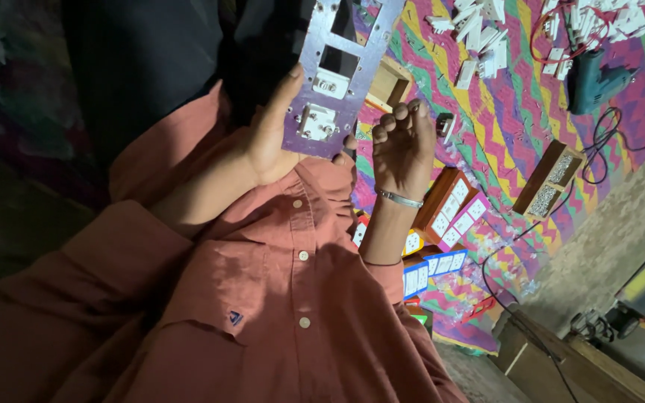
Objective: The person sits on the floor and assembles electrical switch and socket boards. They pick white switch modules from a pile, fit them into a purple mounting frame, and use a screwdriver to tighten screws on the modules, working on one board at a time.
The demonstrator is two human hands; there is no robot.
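Fingers [287, 88] of the left hand [266, 142] clasp a long purple switch plate [337, 75] by its lower left edge, thumb and palm behind it, so it stands raised in front of the salmon shirt [278, 283]. Its long axis runs from the palm up and slightly rightward toward the top of the view. Two white switch modules [321, 119] sit in its lower openings; the upper cut-outs are bare. Just right of the plate's lower end, the right hand [401, 145] hovers with fingers curled loosely, holding nothing that can be made out, its fingertips close to the plate's right edge but apart from it. Further right of the plate, a teal drill [595, 83] and loose white switches [479, 33] lie on the zigzag mat [509, 134].
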